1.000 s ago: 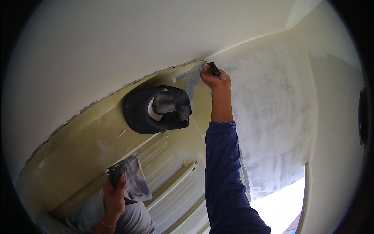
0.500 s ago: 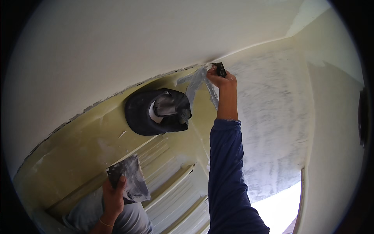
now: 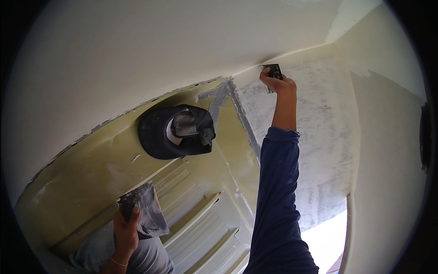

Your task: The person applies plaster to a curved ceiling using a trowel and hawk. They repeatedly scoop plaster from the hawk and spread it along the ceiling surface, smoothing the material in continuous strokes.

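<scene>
My right hand is raised to the line where wall meets ceiling and is shut on a small dark putty knife, whose blade presses on the wall. The wall there carries a wide grey-white skim of putty. Low on the left, my left hand grips a flat plate smeared with grey putty, held in front of the yellow wall. A dark blue sleeve covers my right arm.
A black cap shows against the yellow wall between my hands. Pale slatted louvres run below it. The white ceiling fills the top, a cream side wall stands on the right, and a bright opening sits below.
My right hand has slid the putty knife to the right along the ceiling line, away from the yellow edge. My left hand with the plate has stayed where it was.
</scene>
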Motion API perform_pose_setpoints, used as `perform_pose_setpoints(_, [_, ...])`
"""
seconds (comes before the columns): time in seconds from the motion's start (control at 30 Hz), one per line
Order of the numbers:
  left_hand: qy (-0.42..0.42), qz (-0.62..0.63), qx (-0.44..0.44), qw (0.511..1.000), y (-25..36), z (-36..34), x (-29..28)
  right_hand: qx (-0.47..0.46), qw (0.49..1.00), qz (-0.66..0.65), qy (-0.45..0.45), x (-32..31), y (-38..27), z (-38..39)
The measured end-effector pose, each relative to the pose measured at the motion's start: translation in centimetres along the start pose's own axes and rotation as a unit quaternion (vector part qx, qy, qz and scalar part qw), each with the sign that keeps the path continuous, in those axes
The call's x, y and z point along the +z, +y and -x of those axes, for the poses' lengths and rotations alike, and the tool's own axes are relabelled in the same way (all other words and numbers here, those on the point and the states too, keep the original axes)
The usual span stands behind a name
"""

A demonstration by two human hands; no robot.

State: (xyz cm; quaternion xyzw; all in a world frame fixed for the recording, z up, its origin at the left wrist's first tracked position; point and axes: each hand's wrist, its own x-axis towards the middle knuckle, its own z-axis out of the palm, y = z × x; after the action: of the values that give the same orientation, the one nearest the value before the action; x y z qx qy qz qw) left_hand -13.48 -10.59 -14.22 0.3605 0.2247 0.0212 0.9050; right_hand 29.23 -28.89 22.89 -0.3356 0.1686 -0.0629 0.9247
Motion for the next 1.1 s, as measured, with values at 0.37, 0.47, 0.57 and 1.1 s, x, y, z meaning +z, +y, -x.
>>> perform_pose_setpoints(0.37, [-0.021, 0.133, -0.027, 0.99, 4.0, 0.0, 2.2, -0.071, 0.886, 0.418, -0.188, -15.6, 7.5, 11.5])
perform_pose_setpoints(0.47, [-0.059, 0.159, -0.089, 0.982, 5.5, -0.8, 2.3, -0.344, 0.269, 0.759, -0.483, -19.8, 9.7, 18.6])
perform_pose_setpoints(0.57, [-0.073, 0.15, -0.151, 0.974, 7.5, -0.5, 1.8, -0.294, 0.179, 0.749, -0.566, -23.8, 11.5, 24.2])
perform_pose_setpoints(1.1, [-0.087, -0.019, -0.09, 0.992, 10.9, 0.2, 0.4, -0.328, -0.016, 0.745, -0.58, -21.8, 9.6, 27.4])
